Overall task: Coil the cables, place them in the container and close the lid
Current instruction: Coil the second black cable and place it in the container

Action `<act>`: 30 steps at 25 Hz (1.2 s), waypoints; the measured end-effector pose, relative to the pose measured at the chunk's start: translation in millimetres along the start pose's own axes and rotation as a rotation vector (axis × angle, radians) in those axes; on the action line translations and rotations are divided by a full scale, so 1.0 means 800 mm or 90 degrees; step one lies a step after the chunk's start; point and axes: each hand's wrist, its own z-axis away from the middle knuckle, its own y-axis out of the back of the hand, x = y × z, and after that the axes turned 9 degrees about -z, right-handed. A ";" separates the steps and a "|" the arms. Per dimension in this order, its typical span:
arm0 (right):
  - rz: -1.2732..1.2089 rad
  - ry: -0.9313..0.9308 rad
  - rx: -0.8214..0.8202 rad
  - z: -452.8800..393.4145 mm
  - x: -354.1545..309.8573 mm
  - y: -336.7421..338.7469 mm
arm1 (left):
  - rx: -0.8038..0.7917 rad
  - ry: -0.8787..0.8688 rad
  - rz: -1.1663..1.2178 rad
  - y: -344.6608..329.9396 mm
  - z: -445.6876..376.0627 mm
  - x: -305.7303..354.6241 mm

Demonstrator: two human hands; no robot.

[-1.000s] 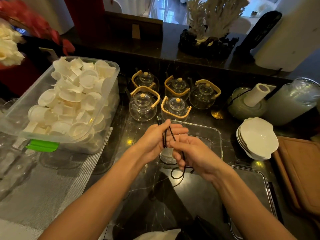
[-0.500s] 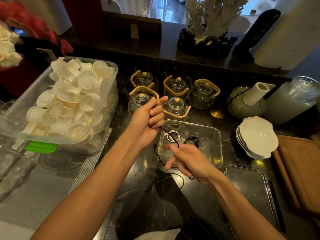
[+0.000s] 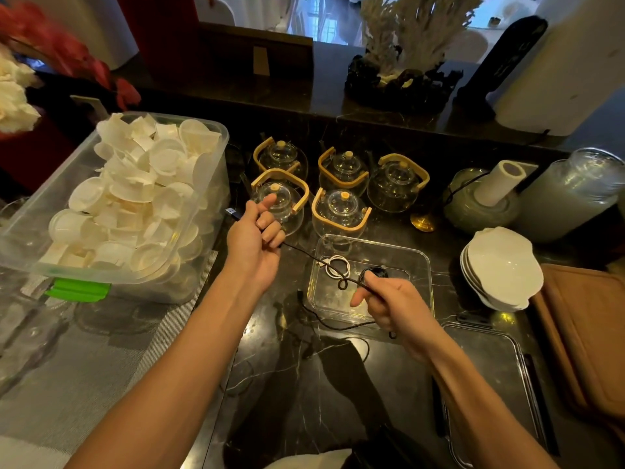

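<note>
Dark marble surface [image 3: 304, 384] carries a clear container [image 3: 419, 265], holding coiled white cable [image 3: 336, 265]. Left hand [image 3: 257, 242] grips one end of black cable [image 3: 314, 262]; right hand [image 3: 392, 306] pinches it over the container. Lid [image 3: 490, 384] lies beside it.

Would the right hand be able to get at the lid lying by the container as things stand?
Probably yes, once freed: the lid lies uncovered on the counter beside the right forearm, but the right hand is gripping the black cable, which the left hand also holds.
</note>
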 end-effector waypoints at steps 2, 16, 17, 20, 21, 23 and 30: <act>-0.027 -0.007 -0.040 0.004 -0.002 0.001 | 0.004 0.003 0.002 0.002 -0.002 0.000; 0.118 -0.010 -0.211 0.019 -0.017 0.014 | 0.167 0.025 -0.039 0.030 -0.015 0.006; 0.194 -0.037 -0.212 0.013 -0.009 0.014 | 0.151 0.030 -0.014 0.028 -0.014 0.008; 0.347 -0.066 -0.210 -0.007 0.018 0.003 | 0.065 0.050 0.003 0.011 0.002 0.006; 0.366 -0.072 -0.216 -0.010 0.023 -0.003 | 0.034 0.063 -0.015 0.000 0.011 0.004; 0.325 -0.108 -0.230 -0.015 0.015 -0.012 | -0.022 0.083 -0.076 -0.023 0.026 -0.004; -0.097 -0.013 -0.189 -0.020 -0.031 -0.023 | -0.112 0.128 -0.194 -0.053 0.045 -0.026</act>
